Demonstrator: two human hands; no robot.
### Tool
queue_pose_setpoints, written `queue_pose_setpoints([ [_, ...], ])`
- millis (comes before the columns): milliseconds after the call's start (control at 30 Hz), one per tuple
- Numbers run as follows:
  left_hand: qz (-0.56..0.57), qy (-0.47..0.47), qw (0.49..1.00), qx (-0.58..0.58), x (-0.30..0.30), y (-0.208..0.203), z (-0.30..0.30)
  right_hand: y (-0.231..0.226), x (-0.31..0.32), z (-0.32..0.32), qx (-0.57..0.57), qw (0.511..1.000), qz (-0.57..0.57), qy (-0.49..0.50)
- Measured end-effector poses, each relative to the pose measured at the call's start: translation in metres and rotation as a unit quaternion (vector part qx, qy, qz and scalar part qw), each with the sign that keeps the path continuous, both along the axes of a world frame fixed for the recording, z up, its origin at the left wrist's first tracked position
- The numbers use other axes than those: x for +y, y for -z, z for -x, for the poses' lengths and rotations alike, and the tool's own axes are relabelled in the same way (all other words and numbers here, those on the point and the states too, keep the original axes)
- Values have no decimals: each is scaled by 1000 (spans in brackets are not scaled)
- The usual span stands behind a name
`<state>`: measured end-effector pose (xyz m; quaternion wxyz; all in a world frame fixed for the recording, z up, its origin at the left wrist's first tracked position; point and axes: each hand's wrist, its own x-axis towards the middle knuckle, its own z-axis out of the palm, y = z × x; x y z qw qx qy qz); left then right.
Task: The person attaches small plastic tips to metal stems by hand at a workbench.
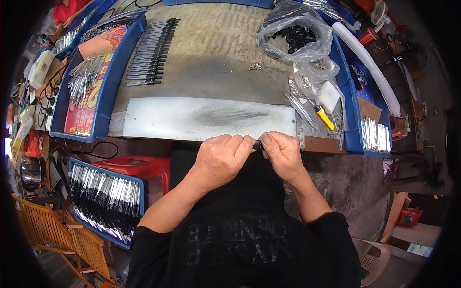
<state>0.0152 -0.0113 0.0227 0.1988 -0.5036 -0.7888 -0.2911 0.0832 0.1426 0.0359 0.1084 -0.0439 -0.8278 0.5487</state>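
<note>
Worked at a broad, worn table (216, 53), its top grey and scuffed. Lay across the near edge: a long pale metal sheet (206, 117), smudged dark in the middle. Stood along the left side: a blue tray (103, 103) lined with red printed card and holding a heap of silvery metal pieces (84, 74). Sat lower left, beside a red stool (139, 168): a blue crate (105, 201) packed with black-and-silver parts. Ranged in a neat column on the table's far left: a row of slim dark-handled tools (151, 50). Slumped at the far right: a clear plastic bag (295, 36) with small black pieces inside. Rested near the sheet's right end: a yellow-handled tool (325, 118).

Met just in front of the sheet's near edge: left hand (221, 161) and right hand (283, 153), fingertips closed together from either side on a small dark part (258, 144), mostly hidden by the fingers. Pinched between both hands, above the lap, clear of the sheet.
</note>
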Motion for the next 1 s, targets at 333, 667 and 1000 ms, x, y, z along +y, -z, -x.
queue_pose_setpoints([
  [333,-7,19,999,-49,-1,4,1,4,20,-3,72,988,-96,-98],
  [667,-1,70,995,-78,-2,0,3,9,31,7,181,951,-178,-175],
  [1000,-14,26,997,-66,0,-6,0,6,28,7,206,951,-197,-120],
])
